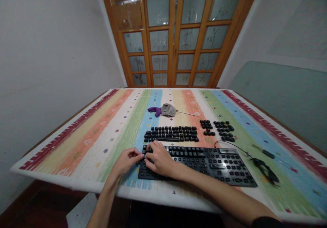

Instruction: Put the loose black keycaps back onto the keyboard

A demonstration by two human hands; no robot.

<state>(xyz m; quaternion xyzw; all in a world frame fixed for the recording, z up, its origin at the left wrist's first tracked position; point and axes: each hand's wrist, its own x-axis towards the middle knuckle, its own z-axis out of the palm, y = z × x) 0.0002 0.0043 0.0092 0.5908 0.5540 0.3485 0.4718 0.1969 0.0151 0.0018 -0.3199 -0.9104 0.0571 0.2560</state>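
Striped, patterned tablecloth (pixel 99 132) spreads before glass-paned wooden doors (pixel 189 12) in the head view. Markings on the black computer keyboard (pixel 199 160), near the cloth's front edge, are too small to read. At its left end, the left hand (pixel 127 160) brings thumb and forefinger close; the right hand (pixel 160 160) curls palm-down over it. Whether either grips anything, I cannot tell. Loose keycaps (pixel 171 132) lie behind in 3 groups.

Keyboard (pixel 199 161): black
Loose keycaps (pixel 168 140): black; markings too small to tell
Tablecloth (pixel 122 126): green, blue, orange, yellow, maroon, white stripes; small scattered motifs
Fuzzy bundle (pixel 168 110): grey, purple end
Doors (pixel 172 27): orange-brown frames
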